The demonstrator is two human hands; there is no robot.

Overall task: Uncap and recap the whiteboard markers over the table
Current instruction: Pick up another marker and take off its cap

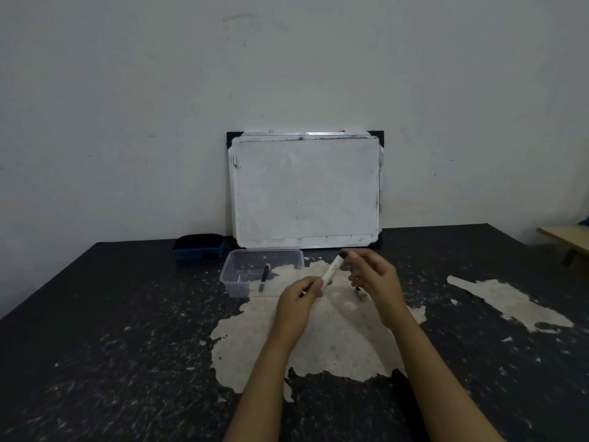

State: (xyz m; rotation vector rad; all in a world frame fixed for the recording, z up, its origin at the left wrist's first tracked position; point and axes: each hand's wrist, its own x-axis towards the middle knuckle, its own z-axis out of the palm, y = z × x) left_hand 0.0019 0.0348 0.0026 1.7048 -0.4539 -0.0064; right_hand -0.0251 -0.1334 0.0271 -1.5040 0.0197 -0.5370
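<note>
Toward the far left of the worktop (95,314), near its back edge, sits a blue eraser (199,248), and just right of it a clear plastic tub (234,283) holds one dark marker (264,277) lying inside, its cap apparently on, though it is too small to be sure. In front of the tub, the left hand (298,299) hangs over the worn pale patch in the middle of the worktop, its grip pinching the lower end of a white marker (331,271) that slants up and to the right. The right hand (373,275) meets the marker's dark upper end, fingers curled round the cap; whether the cap is coming off or going back on cannot be told. Just under the right hand, another marker (360,292) lies on the worktop, mostly hidden. A whiteboard (306,189) leans on the wall at the back edge. My judgement: the task is midway, with one marker in hand and at least two others nearby whose turns cannot be counted.
</note>
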